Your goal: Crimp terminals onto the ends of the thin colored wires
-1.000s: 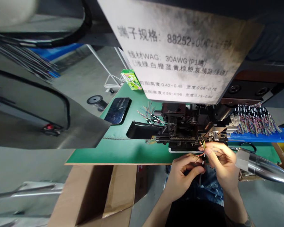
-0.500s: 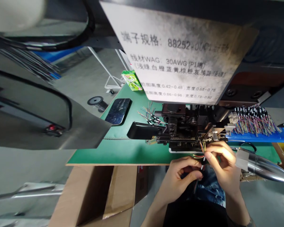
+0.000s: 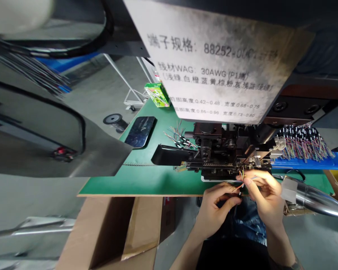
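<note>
Nearest, the left hand point(image 3: 218, 210) is curled, its thumb and forefinger drawn close together about the lower part of a thin wire bundle point(image 3: 241, 175); the exact contact is hard to see. Just beside it, the right hand point(image 3: 266, 198) is closed in a pinch on the bundle's upper part, with the yellow and orange strands fanned out from its fingertips. A few strands lean toward the left hand, so the handling looks like separating and lining up loose ends. With ends this fine, any move calls for a light, steady pinch, the chosen strand kept apart from its neighbours and the lower part held firm.

The bundle is over the near edge of the green worktop point(image 3: 141, 183), just in front of the dark machine point(image 3: 208, 140). Whether any strand touches the machine cannot be told. A shiny metal cone point(image 3: 318, 198) lies to the right of the right hand.

Farther back, many wire bundles point(image 3: 307, 146) lie on a blue tray point(image 3: 326, 164) to the right, and a smaller cluster of wires point(image 3: 180, 138) rests left of the machine. Beyond the machine's left side are a phone point(image 3: 141, 131) and, farther off, a green box point(image 3: 157, 94).
</note>
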